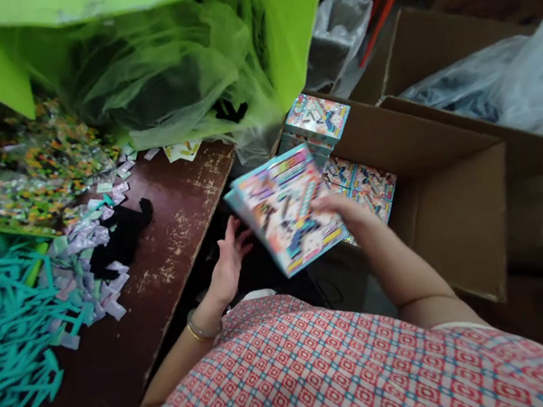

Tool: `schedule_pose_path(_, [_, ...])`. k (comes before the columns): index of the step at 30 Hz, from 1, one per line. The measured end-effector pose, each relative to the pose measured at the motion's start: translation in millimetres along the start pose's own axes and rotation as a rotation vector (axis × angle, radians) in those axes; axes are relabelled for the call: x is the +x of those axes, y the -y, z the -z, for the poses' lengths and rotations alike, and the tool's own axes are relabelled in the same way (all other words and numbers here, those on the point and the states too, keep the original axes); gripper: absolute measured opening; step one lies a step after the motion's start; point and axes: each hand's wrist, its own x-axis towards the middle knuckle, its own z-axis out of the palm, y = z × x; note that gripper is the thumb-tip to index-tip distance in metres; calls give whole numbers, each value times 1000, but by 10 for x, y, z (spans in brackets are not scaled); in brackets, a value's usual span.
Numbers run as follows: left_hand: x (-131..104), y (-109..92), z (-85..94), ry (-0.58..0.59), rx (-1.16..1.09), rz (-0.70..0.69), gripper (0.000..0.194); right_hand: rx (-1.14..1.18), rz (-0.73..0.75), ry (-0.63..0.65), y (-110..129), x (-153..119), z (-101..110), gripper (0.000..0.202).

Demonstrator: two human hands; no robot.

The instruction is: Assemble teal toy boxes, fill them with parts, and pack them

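Note:
My right hand (pixel 346 211) grips a flat, colourfully printed box (pixel 287 211) by its right side, tilted in front of my lap; the picture is slightly blurred there. Just left of the box, my left hand (pixel 227 263) has its fingers spread and holds nothing. Whether its fingertips touch the box's edge I cannot tell. Behind the held box, more boxes of the same print (pixel 319 118) are stacked at the corner of an open cardboard carton (pixel 455 218). Others lie flat inside the carton (pixel 362 184), partly hidden by my right arm.
On the dark red table (pixel 168 225) at left lie a heap of teal plastic pieces (pixel 5 322), small sachets (pixel 113 300) and a black cloth-like item (pixel 124 234). A green bin (pixel 298 31) with netting hangs over the back. Another carton with plastic sheeting (pixel 537 78) stands at right.

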Motion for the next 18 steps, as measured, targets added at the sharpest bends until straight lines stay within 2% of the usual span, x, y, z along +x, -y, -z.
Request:
schedule_pose_path(2, [42, -36, 185, -10, 238, -175, 78, -144, -28, -225, 195, 61, 555, 68])
schedule_pose_path(4, [58, -29, 529, -162, 498, -323, 74, -275, -42, -357, 313, 212, 1090, 61])
schedule_pose_path(6, [19, 35, 940, -380, 740, -400, 72, -350, -53, -340, 329, 468, 1490, 57])
schedule_pose_path(7, [-21, 80, 1135, -475, 832, -403, 71, -387, -73, -299, 294, 632, 1616, 55])
schedule_pose_path(8, [-72, 127, 1306, -552, 900, -390, 69, -441, -109, -257, 232, 814, 1687, 53])
schedule_pose_path(10, [-191, 202, 1560, -654, 970, -345, 63, -585, -185, -214, 50, 1203, 1684, 49])
schedule_pose_path(13, [-369, 244, 1738, -735, 1032, -294, 58, -749, -205, -290, -262, 1694, 1495, 45])
schedule_pose_path(15, [-474, 248, 1789, -770, 1098, -283, 57, -784, -150, -390, -455, 1838, 1398, 49])
schedule_pose_path(18, [-597, 277, 1856, -806, 1190, -279, 59, -814, -73, -550, -738, 1711, 1393, 64])
